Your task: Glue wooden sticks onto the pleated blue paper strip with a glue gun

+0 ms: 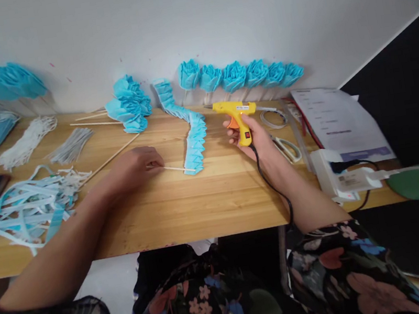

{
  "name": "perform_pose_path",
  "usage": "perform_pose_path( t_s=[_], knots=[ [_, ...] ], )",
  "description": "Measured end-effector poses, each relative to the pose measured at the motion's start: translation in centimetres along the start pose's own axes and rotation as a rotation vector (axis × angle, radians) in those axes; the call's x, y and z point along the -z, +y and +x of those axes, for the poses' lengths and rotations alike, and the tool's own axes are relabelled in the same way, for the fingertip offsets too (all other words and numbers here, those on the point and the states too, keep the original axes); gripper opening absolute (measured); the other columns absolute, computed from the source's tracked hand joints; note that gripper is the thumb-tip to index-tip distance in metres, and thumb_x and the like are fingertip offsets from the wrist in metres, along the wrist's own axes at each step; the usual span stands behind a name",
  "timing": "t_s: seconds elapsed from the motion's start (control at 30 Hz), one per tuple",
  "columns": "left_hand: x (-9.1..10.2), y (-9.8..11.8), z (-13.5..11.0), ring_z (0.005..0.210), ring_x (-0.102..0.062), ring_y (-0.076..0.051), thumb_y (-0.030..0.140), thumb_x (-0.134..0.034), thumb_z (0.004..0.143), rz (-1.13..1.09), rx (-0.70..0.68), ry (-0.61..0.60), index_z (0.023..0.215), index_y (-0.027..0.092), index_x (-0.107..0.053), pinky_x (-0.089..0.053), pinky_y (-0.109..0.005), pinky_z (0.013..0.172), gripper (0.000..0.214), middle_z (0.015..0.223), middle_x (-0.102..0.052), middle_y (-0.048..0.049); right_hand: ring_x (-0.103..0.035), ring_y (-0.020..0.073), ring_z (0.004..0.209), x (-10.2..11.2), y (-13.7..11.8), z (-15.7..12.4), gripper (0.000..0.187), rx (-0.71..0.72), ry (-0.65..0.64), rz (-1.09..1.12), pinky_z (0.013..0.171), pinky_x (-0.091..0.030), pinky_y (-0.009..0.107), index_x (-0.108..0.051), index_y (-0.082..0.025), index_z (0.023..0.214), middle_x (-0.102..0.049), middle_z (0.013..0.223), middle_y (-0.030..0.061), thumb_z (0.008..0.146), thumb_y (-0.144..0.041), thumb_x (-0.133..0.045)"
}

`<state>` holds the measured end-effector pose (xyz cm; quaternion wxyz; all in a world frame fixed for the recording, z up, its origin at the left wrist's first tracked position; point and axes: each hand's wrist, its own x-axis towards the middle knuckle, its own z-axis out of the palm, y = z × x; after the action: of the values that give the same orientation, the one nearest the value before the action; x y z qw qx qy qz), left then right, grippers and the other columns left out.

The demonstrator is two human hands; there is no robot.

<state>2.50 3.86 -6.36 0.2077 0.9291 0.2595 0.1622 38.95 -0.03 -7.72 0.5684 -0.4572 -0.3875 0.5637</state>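
My left hand (137, 164) pinches one end of a thin wooden stick (175, 169) that lies on the wooden table (217, 203). The stick's other end meets the lower end of a folded strip of blue paper (191, 136) that curves back toward the wall. My right hand (248, 137) is closed around the handle of a yellow glue gun (235, 113), nozzle pointing left and held above the table to the right of the strip. Its black cord (271, 184) runs down along my forearm.
Blue paper flowers (238, 75) line the wall, with another flower on a stick (128, 105) at the left. Paper scraps (18, 206), white strips (26, 143), scissors (287, 147), printed sheets (337, 121) and a white power strip (340, 178) also lie on the table.
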Motion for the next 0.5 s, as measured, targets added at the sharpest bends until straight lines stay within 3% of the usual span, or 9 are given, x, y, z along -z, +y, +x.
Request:
perform_pose_path(
  t_s=[0.27,0.5],
  knots=[
    [0.07,-0.11,-0.11,0.082,-0.066,-0.018,0.031,-0.059,0.1,-0.017,0.007,-0.019,0.089,0.016,-0.074,-0.045,-0.029,0.075,0.025,0.091,-0.074,-0.0077,-0.075,0.0173,0.083,-0.39,-0.12,-0.07,0.043,-0.013,0.033,0.067,0.06,-0.058,0.026,-0.071,-0.029,0.117,-0.082,0.105,0.0031,0.088,-0.061,-0.072],
    [-0.07,-0.26,-0.14,0.08,-0.066,-0.019,0.033,-0.058,0.101,-0.022,-0.014,0.0,0.088,0.016,-0.074,-0.045,-0.03,0.073,0.027,0.09,-0.073,-0.0076,-0.066,0.0141,0.074,-0.9,-0.6,-0.93,0.042,-0.062,0.021,0.07,0.044,-0.042,0.022,-0.073,-0.028,0.106,-0.081,0.104,0.0037,0.079,-0.058,-0.084]
  ],
)
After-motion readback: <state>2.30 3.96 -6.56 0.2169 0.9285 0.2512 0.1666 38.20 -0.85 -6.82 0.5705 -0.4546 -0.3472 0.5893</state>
